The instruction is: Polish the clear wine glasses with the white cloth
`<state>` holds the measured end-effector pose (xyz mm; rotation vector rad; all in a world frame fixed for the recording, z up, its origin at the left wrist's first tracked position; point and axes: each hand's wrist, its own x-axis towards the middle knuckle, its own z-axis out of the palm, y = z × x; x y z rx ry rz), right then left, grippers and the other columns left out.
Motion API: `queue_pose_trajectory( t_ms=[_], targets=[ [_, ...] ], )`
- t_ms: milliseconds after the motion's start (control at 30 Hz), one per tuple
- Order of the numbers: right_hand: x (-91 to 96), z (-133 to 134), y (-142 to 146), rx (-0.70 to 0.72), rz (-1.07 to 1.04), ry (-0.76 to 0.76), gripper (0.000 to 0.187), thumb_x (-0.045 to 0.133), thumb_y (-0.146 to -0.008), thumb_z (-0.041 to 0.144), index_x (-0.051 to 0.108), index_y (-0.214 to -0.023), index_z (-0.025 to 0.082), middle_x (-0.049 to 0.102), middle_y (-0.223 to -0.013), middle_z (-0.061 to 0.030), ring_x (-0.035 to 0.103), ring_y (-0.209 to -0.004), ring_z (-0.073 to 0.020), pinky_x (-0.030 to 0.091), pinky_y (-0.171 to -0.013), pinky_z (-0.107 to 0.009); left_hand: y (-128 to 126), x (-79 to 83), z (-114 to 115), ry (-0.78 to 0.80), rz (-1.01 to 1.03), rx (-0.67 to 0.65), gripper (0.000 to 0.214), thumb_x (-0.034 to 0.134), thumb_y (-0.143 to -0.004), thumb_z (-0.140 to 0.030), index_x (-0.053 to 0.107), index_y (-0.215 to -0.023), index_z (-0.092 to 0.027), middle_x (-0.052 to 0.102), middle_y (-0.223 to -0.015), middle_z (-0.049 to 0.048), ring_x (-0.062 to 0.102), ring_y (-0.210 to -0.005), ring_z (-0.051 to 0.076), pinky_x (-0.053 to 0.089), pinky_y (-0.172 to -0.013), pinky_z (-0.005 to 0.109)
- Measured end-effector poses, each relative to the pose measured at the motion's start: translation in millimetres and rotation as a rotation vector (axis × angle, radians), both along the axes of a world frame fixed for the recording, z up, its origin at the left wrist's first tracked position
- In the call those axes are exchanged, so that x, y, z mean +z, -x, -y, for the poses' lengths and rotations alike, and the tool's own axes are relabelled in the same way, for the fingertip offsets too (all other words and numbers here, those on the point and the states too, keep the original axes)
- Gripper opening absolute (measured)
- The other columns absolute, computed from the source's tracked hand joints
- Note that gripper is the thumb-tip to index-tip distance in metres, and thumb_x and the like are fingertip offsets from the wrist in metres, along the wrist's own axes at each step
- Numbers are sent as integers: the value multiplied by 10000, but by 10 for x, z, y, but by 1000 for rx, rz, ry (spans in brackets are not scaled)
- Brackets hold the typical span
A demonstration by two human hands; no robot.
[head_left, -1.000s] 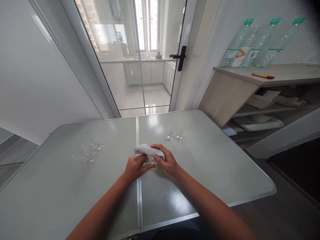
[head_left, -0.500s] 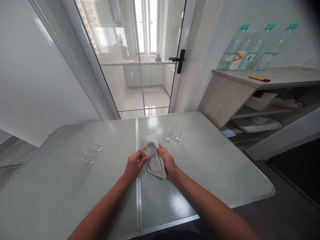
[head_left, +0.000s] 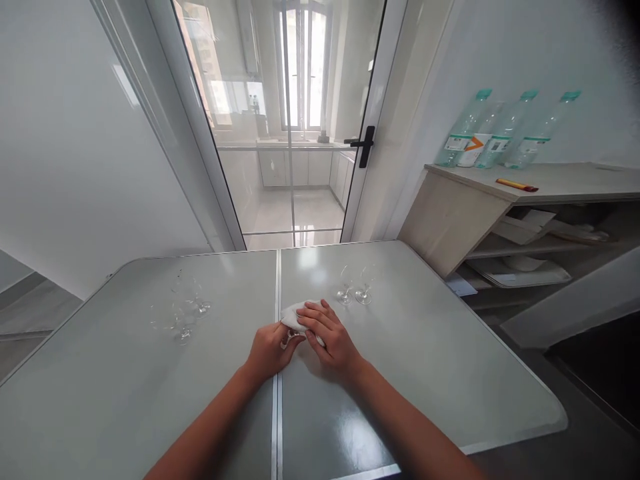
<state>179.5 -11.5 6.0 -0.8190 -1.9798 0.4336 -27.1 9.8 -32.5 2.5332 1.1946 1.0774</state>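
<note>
Over the middle seam of the table, my left hand [head_left: 270,349] is closed around a clear wine glass [head_left: 286,343], which is mostly hidden by fingers and cloth. My right hand [head_left: 332,339] presses a bunched white cloth [head_left: 295,316] over the glass, fingers curled across its top. Beyond my right hand, two clear stemmed glasses, a left one [head_left: 345,296] and a right one [head_left: 363,296], stand on the table. Further left is a group of clear stemmed glasses, including a nearer one [head_left: 183,332] and a farther one [head_left: 202,307].
The pale glossy table [head_left: 125,400] has a metal seam [head_left: 275,427]. A glass door [head_left: 300,207] with a black handle [head_left: 367,147] is behind it. To the right, a wooden shelf unit [head_left: 445,220] carries several plastic bottles [head_left: 530,147] and a yellow-red packet [head_left: 517,185].
My right hand has moved from the glass's side to over its top, gathering the hanging cloth into a bunch. The glass is now mostly covered. The camera view has tilted slightly up.
</note>
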Motion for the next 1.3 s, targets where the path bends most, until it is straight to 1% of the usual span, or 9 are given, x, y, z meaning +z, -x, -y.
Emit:
queue_pose_trajectory(
  t_ms=[133, 267, 433, 567, 767, 1000, 1167, 1233, 1300],
  targets=[
    [26, -8, 2, -29, -252, 356, 259, 486, -1004, 317, 714, -1090, 230, 720, -1031, -51, 641, -979, -221, 462, -970, -393, 12, -20, 45, -41, -13, -107, 189, 636, -926, -334, 529, -1012, -204, 618, -691, -11, 584, -569, 150, 413, -569, 258],
    [15, -49, 26, 31, -694, 788, 303, 572, -944, 436, 736, -894, 186, 684, -824, -19, 595, -768, -179, 459, -702, -272, 4, -36, 51, 23, 60, -126, 244, 684, -889, -329, 476, -968, -229, 607, -702, -32, 558, -544, 131, 410, -555, 242],
    [4, -92, 77, 129, -1176, 1150, 260, 684, -848, 437, 720, -852, 179, 679, -745, 9, 586, -677, -150, 468, -653, -248, -15, -59, 29, 144, 205, -92, 257, 697, -876, -309, 457, -936, -239, 588, -714, -45, 522, -552, 114, 422, -568, 222],
    [-46, -123, 106, 137, -1248, 1244, 247, 741, -806, 411, 703, -783, 168, 691, -715, 7, 606, -656, -149, 485, -669, -254, -29, -30, 22, 199, 308, -53, 213, 674, -893, -308, 475, -913, -234, 555, -713, -45, 514, -576, 109, 433, -577, 213],
    [-103, -58, 188, 85, -1179, 1182, 304, 735, -827, 463, 718, -864, 162, 721, -778, -22, 632, -691, -174, 489, -671, -276, -35, 90, -16, 258, 385, 33, 182, 625, -929, -336, 492, -877, -225, 518, -725, -36, 512, -614, 112, 437, -592, 217],
    [44, -3, 111, -2, -948, 816, 381, 617, -918, 481, 693, -1216, 255, 716, -1143, -43, 642, -966, -229, 503, -836, -320, -51, 73, 14, 349, 310, -42, 179, 636, -901, -314, 495, -844, -219, 549, -716, -36, 504, -598, 109, 431, -595, 220],
    [115, 3, -13, 99, -440, 443, 304, 578, -944, 411, 736, -1142, 244, 694, -1158, -72, 599, -1100, -262, 439, -1007, -399, -49, 47, 41, 346, 250, -122, 185, 679, -842, -263, 535, -749, -191, 558, -653, -27, 485, -566, 106, 411, -576, 228],
    [124, 28, -25, 134, -363, 335, 264, 591, -932, 405, 754, -1075, 254, 690, -1130, -86, 589, -1087, -269, 440, -1001, -426, -41, 45, 37, 351, 263, -123, 182, 704, -820, -270, 572, -732, -182, 551, -627, -24, 479, -562, 110, 405, -568, 232],
    [139, 61, -10, 165, -385, 355, 251, 593, -927, 424, 768, -999, 259, 693, -1080, -96, 591, -1052, -276, 444, -985, -438, -26, 43, 36, 362, 286, -132, 173, 730, -801, -285, 610, -741, -177, 561, -625, -21, 481, -562, 114, 407, -566, 237]
  ],
)
